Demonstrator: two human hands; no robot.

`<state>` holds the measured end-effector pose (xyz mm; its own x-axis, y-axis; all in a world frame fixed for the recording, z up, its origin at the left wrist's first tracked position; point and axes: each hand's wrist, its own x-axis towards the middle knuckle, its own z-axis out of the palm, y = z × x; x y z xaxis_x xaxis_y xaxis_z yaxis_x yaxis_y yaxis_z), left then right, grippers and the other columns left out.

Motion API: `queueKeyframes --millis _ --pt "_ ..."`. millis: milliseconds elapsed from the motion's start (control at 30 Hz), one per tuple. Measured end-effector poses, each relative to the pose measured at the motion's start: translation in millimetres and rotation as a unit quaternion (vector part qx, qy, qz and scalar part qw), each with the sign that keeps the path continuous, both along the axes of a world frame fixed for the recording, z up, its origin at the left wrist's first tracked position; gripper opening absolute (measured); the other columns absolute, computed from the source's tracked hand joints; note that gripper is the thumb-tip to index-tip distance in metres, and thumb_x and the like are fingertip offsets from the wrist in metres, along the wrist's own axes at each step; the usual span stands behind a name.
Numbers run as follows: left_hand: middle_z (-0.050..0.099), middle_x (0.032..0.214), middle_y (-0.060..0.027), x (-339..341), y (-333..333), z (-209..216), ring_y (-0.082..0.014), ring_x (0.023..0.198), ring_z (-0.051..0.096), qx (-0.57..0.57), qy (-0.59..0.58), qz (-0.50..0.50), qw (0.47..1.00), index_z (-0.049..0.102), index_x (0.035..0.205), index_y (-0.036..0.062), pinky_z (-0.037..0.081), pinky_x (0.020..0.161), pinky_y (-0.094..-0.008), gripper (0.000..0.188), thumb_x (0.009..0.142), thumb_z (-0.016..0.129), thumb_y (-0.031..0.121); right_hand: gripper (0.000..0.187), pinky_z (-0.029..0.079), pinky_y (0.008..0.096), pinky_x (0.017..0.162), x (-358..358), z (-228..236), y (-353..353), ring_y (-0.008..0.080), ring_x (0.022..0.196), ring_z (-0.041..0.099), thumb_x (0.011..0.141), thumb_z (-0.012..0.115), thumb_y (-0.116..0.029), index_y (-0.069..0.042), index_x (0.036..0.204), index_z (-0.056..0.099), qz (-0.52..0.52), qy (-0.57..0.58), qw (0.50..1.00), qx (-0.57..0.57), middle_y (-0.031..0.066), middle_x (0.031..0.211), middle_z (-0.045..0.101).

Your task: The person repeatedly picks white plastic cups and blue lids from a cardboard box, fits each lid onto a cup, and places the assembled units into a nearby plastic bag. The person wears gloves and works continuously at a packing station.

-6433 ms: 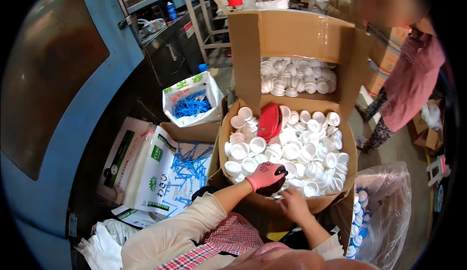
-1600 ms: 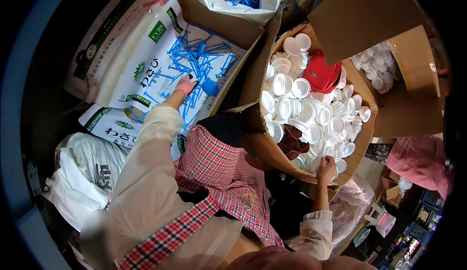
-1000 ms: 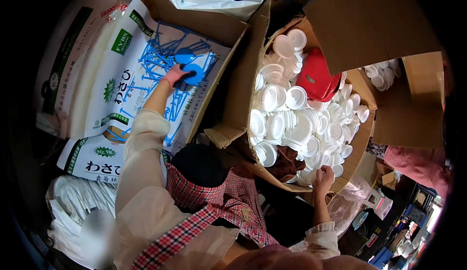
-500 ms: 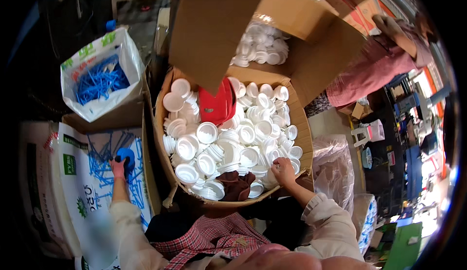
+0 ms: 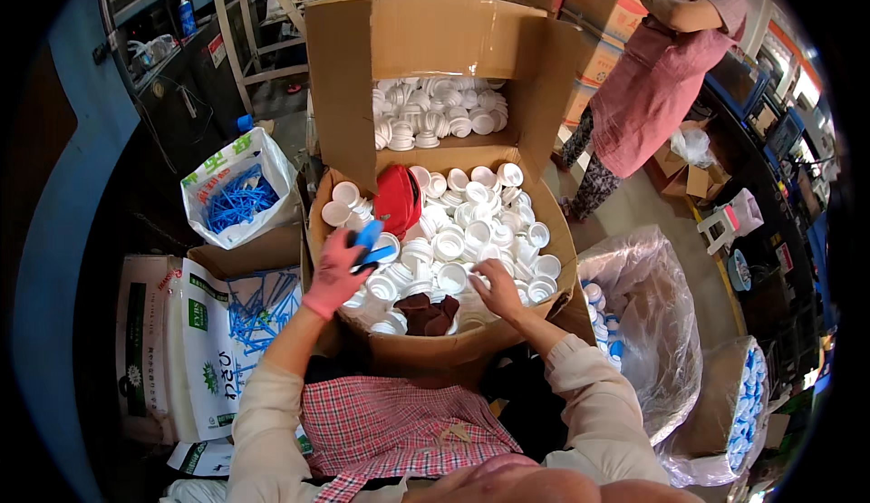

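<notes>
My left hand [image 5: 337, 272], in a pink glove with dark patches at the fingers, is raised over the left side of an open cardboard box [image 5: 566, 258]. It grips a blue plastic piece [image 5: 370, 234] whose exact shape is blurred. My bare right hand [image 5: 498, 293] hovers low over the box's near right part, fingers loosely apart beside the white plastic caps [image 5: 449, 243]. Whether its fingertips touch a cap is hard to tell. A red pouch [image 5: 397, 204] rests on the caps at the left, and a dark brown cloth [image 5: 426, 314] lies near the front edge.
Behind stands another carton [image 5: 444, 36] with white caps. Left are a white bag [image 5: 288, 181] of blue plastic strips and a box holding more strips [image 5: 258, 308]. Right, a plastic-lined container [image 5: 648, 340] holds blue-and-white pieces. A person [image 5: 648, 95] stands at the back right.
My left hand has come up from the blue strips at the left to over the cap box, carrying blue plastic. My right hand has shifted slightly left. The view has tilted up.
</notes>
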<state>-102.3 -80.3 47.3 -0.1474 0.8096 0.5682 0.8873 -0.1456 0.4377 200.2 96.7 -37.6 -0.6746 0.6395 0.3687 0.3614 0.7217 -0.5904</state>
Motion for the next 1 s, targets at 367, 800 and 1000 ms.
queueKeyframes --millis 367,800,1000 --pt "0.054 0.115 -0.0117 130.1 74.7 -30.7 -0.0299 0.114 0.047 -0.003 0.268 -0.170 0.948 0.063 0.085 0.0086 0.035 0.099 -0.0457 0.017 0.069 0.065 0.016 0.034 0.044 0.0255 0.049 -20.4 -11.6 15.5 0.0123 0.060 0.057 0.075 0.062 -0.008 0.001 0.108 0.061 -0.137 0.105 0.888 -0.426 0.0065 0.076 0.063" --pt "0.049 0.130 -0.0201 73.9 125.2 -111.1 -0.0366 0.118 0.047 -0.108 -0.243 0.005 0.964 0.057 0.115 -0.0004 0.037 0.102 -0.0410 0.048 0.076 0.071 0.024 0.013 0.048 0.0295 0.048 -8.0 5.4 28.4 0.0156 0.055 0.058 0.085 0.059 -0.006 0.004 0.093 0.059 -0.172 0.295 0.896 -0.283 0.0088 0.071 0.059" --pt "0.049 0.131 -0.0128 89.6 96.5 -77.4 -0.0349 0.125 0.041 -0.128 0.156 0.043 0.978 0.055 0.122 0.0105 0.031 0.103 -0.0495 0.048 0.077 0.068 0.020 0.026 0.053 0.0287 0.051 -16.2 24.2 9.8 0.0144 0.057 0.058 0.080 0.061 0.002 0.006 0.106 0.056 -0.127 0.325 0.857 -0.379 0.0074 0.075 0.059"
